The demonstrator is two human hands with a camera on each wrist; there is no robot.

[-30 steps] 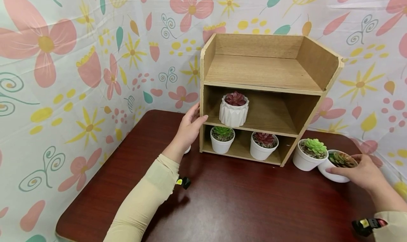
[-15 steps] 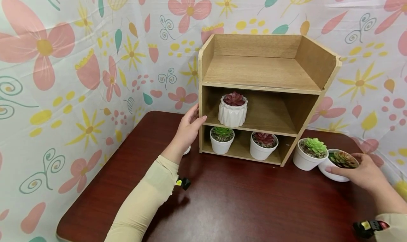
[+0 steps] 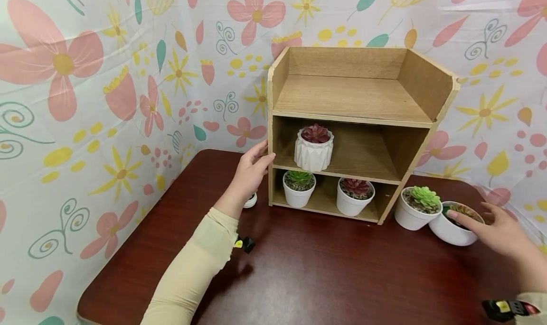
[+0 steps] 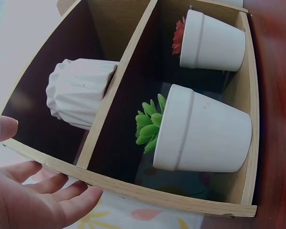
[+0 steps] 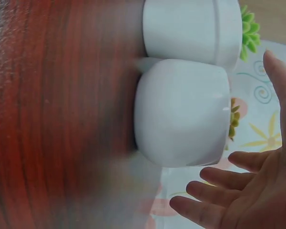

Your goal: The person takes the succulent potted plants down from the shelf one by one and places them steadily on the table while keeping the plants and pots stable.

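My left hand (image 3: 249, 172) is at the left side of a wooden shelf unit (image 3: 350, 97), fingers extended along its outer edge. In the left wrist view that hand's fingertips (image 4: 88, 202) lie beside the side panel; I cannot tell how firmly they touch. At the right my right hand (image 3: 500, 231) is spread above and beside a rounded white succulent pot (image 3: 453, 232). The right wrist view shows this pot (image 5: 181, 114) apart from the spread fingers. Against it stands a white pot with a light green succulent (image 3: 410, 217).
A ribbed white pot with a dark red succulent (image 3: 314, 155) sits on the middle shelf. Below are a green succulent pot (image 3: 298, 197) and a red succulent pot (image 3: 353, 204). Behind the left wrist is a partly hidden white object (image 3: 251, 201). All stand on a dark red table (image 3: 325, 268).
My right hand has released the rounded succulent pot and drawn slightly to the right. My left hand stays at the shelf's side, shifted a little left and down.
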